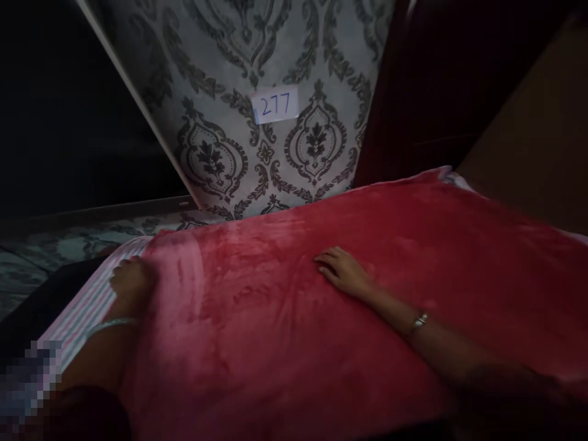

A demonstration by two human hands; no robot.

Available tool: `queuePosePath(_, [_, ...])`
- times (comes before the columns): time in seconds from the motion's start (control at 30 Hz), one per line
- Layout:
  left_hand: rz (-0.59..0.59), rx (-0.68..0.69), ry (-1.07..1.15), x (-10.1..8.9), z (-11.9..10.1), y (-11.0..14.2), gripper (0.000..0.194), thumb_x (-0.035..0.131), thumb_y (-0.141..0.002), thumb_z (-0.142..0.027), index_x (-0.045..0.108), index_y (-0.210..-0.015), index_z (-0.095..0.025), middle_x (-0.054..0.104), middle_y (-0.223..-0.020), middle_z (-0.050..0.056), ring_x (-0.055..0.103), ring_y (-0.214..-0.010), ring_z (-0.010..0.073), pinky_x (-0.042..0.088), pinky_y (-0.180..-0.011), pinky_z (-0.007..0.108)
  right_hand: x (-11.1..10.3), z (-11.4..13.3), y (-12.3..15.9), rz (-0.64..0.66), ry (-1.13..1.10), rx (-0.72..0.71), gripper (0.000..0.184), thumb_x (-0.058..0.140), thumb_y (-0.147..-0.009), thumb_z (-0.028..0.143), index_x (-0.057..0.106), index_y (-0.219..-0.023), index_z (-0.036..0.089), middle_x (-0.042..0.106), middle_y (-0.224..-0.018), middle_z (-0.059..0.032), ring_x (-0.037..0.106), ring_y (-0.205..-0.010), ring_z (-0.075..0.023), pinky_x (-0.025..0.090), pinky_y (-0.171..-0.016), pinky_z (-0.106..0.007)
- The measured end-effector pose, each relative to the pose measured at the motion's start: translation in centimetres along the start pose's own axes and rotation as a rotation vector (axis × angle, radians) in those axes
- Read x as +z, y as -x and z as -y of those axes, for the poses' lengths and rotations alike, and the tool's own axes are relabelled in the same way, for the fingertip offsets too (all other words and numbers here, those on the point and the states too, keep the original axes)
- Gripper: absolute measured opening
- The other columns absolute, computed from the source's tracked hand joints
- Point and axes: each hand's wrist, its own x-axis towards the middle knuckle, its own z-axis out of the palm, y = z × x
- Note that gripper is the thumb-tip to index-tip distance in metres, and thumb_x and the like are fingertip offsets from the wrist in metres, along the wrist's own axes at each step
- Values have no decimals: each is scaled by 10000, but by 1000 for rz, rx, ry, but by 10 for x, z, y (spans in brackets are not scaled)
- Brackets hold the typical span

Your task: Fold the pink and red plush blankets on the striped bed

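A red, plush-looking blanket (275, 306) is spread over a broad flat surface. At its left side, my left hand (131, 282) rests palm down where the red meets a striped cloth border (87, 309). Its fingertips are short in this view and somewhat blurred, but they show apart, with nothing visible in them. My right hand (342, 269) lies on the middle of the blanket, fingers stretched out towards the left and holding nothing. A pale bangle is on my left wrist, and a metal band on my right.
Behind the blanket is a patterned wall (316, 147) with a paper label (275, 104) reading 277. A large dark screen-like panel (78, 122) stands at the left. Dark red furniture or a door (422, 92) rises at the back right, beside a brown panel (533, 141).
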Motion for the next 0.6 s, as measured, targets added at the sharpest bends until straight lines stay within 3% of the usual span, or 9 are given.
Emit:
queuePosePath(0.1, [124,336,28,-1,-58,28,437,385,-926,-279,521,-1257,-28,539,-1359,252,506,-1282,339,413,-1045,430,-12,12,0,25,48,6,284,495,-964,255,681,-1162,173,688,-1134,-114,607,-1058,-223,485,-953,-377])
queuePosePath(0.17, [152,552,93,3,-106,53,479,389,-929,-366,537,-1288,-87,535,-1407,183,443,-1360,290,354,-1113,374,-27,16,5,26,94,7,376,401,-1014,324,629,-1270,171,643,-1270,-85,564,-1187,-211,423,-1025,-373])
queuePosePath(0.23, [167,738,169,8,-153,83,565,372,-924,-432,496,-1378,-119,488,-1473,149,359,-1430,282,307,-1155,394,-46,10,15,55,172,119,457,329,-1036,382,535,-1395,187,535,-1433,-68,466,-1321,-230,336,-1091,-414])
queuePosePath(0.33, [213,944,233,13,-203,131,664,347,-920,-495,405,-1488,-155,388,-1563,128,265,-1480,305,267,-1172,485,-80,-19,47,110,270,368,475,445,-1007,389,496,-1446,215,426,-1533,-123,387,-1397,-300,280,-1135,-524])
queuePosePath(0.43, [228,977,146,18,-224,167,670,341,-917,-489,400,-1506,-175,345,-1588,134,253,-1480,351,267,-1146,569,-116,-63,100,124,328,577,496,454,-996,361,483,-1463,195,384,-1547,-177,360,-1418,-336,288,-1123,-595])
queuePosePath(0.53, [104,953,51,26,-225,181,668,305,-914,-463,433,-1488,-148,377,-1567,152,295,-1457,375,289,-1126,576,-156,-103,159,114,421,806,490,434,-1000,368,462,-1477,255,375,-1568,-93,334,-1440,-270,289,-1151,-509])
queuePosePath(0.6, [5,986,39,35,-223,179,673,287,-906,-464,483,-1454,-128,446,-1523,151,351,-1429,368,317,-1119,544,-183,-124,194,54,468,916,466,432,-995,347,515,-1438,232,436,-1531,-97,373,-1414,-269,310,-1144,-471])
